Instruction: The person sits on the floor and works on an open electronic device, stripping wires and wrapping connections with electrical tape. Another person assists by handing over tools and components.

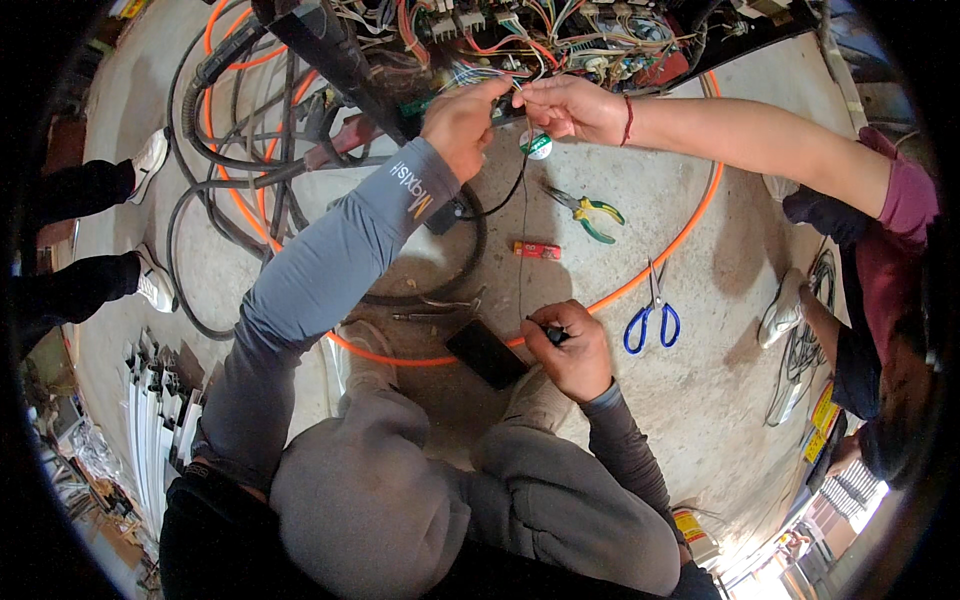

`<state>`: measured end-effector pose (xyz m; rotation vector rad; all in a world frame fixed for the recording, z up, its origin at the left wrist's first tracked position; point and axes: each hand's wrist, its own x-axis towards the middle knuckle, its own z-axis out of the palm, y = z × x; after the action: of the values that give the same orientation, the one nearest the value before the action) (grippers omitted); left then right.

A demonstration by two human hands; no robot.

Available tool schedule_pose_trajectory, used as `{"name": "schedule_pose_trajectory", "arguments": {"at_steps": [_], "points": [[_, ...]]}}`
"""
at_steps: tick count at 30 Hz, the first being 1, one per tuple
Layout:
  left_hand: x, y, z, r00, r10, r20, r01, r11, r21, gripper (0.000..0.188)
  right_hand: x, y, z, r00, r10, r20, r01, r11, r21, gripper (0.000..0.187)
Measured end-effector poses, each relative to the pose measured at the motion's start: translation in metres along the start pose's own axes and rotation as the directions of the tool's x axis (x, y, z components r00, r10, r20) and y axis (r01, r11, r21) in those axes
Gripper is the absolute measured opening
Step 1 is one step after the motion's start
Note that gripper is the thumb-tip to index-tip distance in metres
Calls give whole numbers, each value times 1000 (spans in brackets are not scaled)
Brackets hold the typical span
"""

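My left hand [464,128] reaches up to the wiring of an opened machine [560,45], thumb and forefinger pinched on a thin wire [512,83]. Facing it is a co-worker's hand [577,108] with a red wrist band, fingers pinched at the same spot. Low over the floor, my right hand [570,352] is closed round a small dark object [549,333]; its kind is hidden by the fingers. A thin dark strand [522,220] runs between the wiring and my right hand. Green-and-yellow pliers [588,210] and blue-handled scissors [654,318] lie on the floor.
A red tube-like object [537,250] and a round green-and-white thing [538,147] are near the pliers. A black phone-like slab [487,353] lies by my feet. An orange hose [690,235] loops round; black cables [228,170] coil at left. People stand on both sides.
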<state>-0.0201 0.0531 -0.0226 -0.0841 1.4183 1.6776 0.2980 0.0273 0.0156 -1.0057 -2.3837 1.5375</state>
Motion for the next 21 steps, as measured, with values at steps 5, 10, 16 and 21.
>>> {"name": "schedule_pose_trajectory", "arguments": {"at_steps": [5, 10, 16, 21], "points": [[20, -6, -20, 993, 104, 56, -110, 988, 108, 28, 1, -4, 2, 999, 17, 31, -17, 1000, -2, 17], [-7, 0, -6, 981, 175, 80, -181, 981, 75, 30, -1, 1, 0, 1000, -3, 11, 3, 1000, -13, 17], [-50, -3, -12, 956, 213, 199, -194, 975, -112, 24, 11, -3, -8, 998, -60, 15, 62, 989, -132, 19], [-75, 12, -20, 946, 222, 235, -170, 960, -224, 21, 44, -40, -37, 972, -232, 38, 235, 946, -223, 18]]}}
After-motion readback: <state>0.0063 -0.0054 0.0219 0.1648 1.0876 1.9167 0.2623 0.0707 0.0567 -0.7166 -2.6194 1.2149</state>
